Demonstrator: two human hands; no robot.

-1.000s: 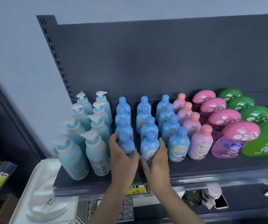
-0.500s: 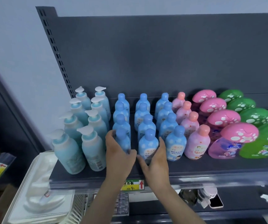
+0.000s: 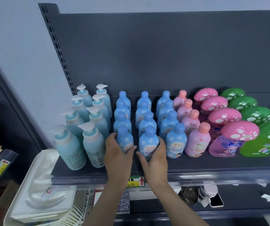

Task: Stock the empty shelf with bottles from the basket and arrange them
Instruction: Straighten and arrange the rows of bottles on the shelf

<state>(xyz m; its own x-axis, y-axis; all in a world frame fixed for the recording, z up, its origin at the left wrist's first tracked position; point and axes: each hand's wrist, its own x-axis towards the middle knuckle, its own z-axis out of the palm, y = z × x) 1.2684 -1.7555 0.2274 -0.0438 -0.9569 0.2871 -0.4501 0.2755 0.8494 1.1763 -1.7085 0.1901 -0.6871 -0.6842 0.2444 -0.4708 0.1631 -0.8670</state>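
Unmoved: left hand (image 3: 118, 154) round blue bottle (image 3: 125, 140), right hand (image 3: 155, 159) round neighbour (image 3: 148, 141); tag (image 3: 136, 181) "22 9"

price tag (image 3: 135, 181) on shelf (image 3: 212, 166) front edge: handwritten "22 9", red up-arrow, printed characters partly hidden | blue bottle (image 3: 175, 144) label: Chinese print, too small to read | pink bottle (image 3: 196, 144) label: likewise unreadable | side-rack tag (image 3: 0, 165): red left-arrow, text blurred
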